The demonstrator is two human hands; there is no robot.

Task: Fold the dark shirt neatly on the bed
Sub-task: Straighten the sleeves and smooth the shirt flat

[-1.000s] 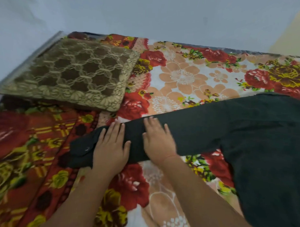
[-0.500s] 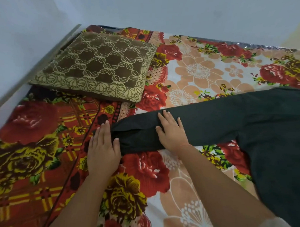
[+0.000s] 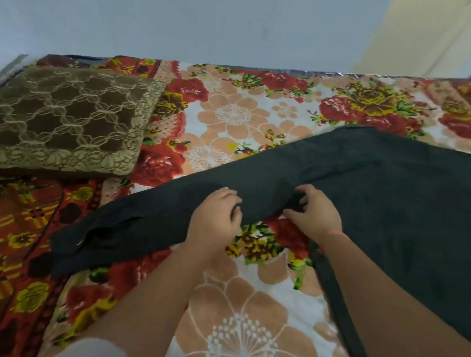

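Note:
The dark shirt [image 3: 388, 199] lies spread on the bed [image 3: 240, 312], its body at the right and one long sleeve [image 3: 136, 223] stretched out to the left, cuff near the left side. My left hand [image 3: 214, 220] grips the sleeve's near edge about halfway along, fingers curled over the cloth. My right hand [image 3: 313, 213] pinches the sleeve close to the shoulder, bunching the fabric. The two hands are a hand's width apart. Part of the shirt's lower body is hidden behind my right forearm.
A brown patterned cushion [image 3: 62, 124] lies at the back left of the bed. The floral blanket [image 3: 258, 117] covers the mattress. A pale wall [image 3: 207, 22] runs along the far edge of the bed.
Both hands slid right along the sleeve toward the shoulder. They were flat, pressing the cloth near the cuff; now their fingers curl and grip the sleeve's near edge.

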